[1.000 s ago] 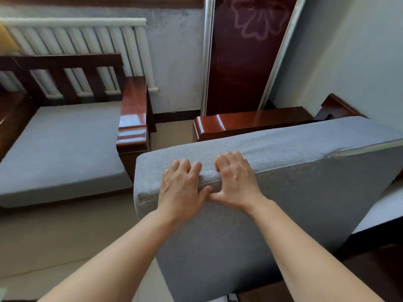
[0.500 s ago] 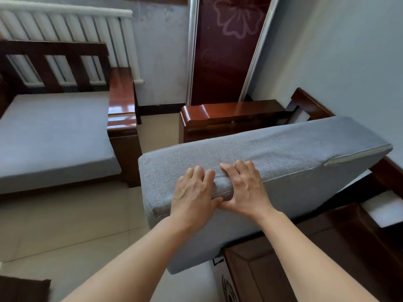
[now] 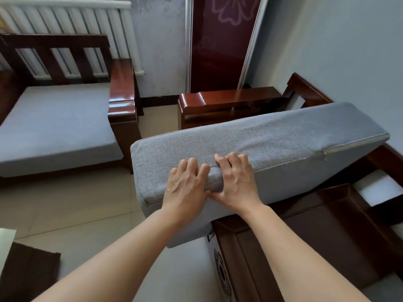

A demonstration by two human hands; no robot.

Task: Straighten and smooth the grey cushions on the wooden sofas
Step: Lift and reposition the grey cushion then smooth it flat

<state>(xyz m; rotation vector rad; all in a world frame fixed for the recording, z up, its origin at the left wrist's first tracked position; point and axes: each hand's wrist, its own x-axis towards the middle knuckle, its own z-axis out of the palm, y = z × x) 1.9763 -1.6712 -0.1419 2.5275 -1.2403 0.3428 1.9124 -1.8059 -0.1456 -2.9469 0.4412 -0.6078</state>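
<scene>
A thick grey cushion (image 3: 272, 140) is lifted off the right wooden sofa (image 3: 309, 232) and tilted, its near edge raised and its zip on the right end. My left hand (image 3: 185, 188) and my right hand (image 3: 235, 182) grip that near edge side by side, fingers curled over the top and thumbs under the seam. The sofa's bare dark wooden seat shows below the cushion. On the left wooden sofa (image 3: 122, 88) a second grey cushion (image 3: 54, 125) lies flat.
A white radiator (image 3: 65, 29) runs behind the left sofa. A dark red door (image 3: 218, 42) stands at the back between the sofas. Beige floor tiles (image 3: 65, 203) lie in between, with a dark brown mat (image 3: 26, 271) at the lower left.
The cushion has tipped down from nearly upright toward the right sofa's seat. Both hands kept their grip on its edge. More of the bare wooden seat shows below.
</scene>
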